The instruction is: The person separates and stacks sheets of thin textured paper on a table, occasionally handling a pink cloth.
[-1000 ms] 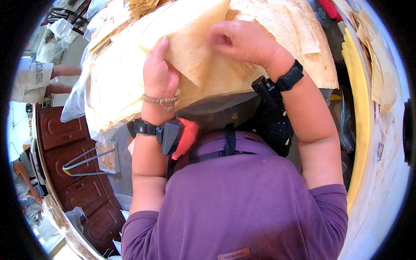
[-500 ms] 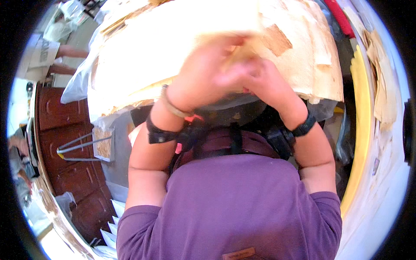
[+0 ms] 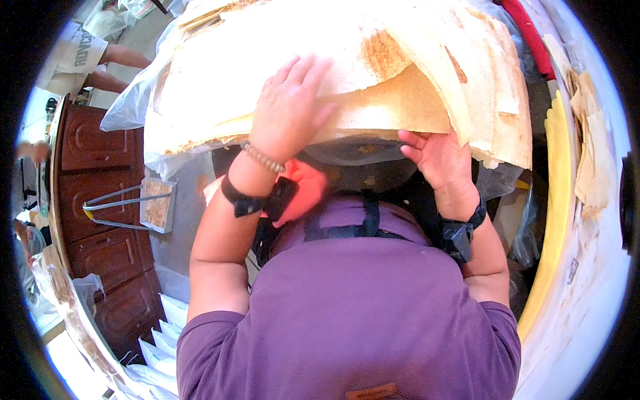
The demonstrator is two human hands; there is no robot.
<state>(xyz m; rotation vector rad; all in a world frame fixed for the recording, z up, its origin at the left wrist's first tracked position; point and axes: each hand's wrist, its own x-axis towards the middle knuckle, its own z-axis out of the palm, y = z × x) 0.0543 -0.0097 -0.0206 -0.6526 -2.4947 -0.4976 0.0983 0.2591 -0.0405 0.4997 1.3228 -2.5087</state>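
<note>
A wide stack of thin, pale yellow sheets [image 3: 207, 80] with ragged edges fills the surface in front of me. My left hand [image 3: 290, 100] lies over the top sheets with its fingers stretched out, holding nothing. At the stack's near edge, my right hand [image 3: 443, 163] is at the corner of a lifted thin sheet [image 3: 443, 73], which curls down to it in a narrow fold. Some of its fingers are hidden by the fold, while others stick out to the left. A brown patch [image 3: 385, 55] shows beside the curl.
Clear plastic film [image 3: 127, 103] hangs from under the stack. To the left are dark red panelled doors [image 3: 100, 193] and a blue-grey wire frame [image 3: 123, 207]. A yellow curved edge [image 3: 557, 193] runs along the right side. Another person's bare legs [image 3: 120, 57] show at upper left.
My hands were close together and blurred over the stack. They are now apart: the left lies flat on the left, the right is lower at the near edge, and a sheet is curled up.
</note>
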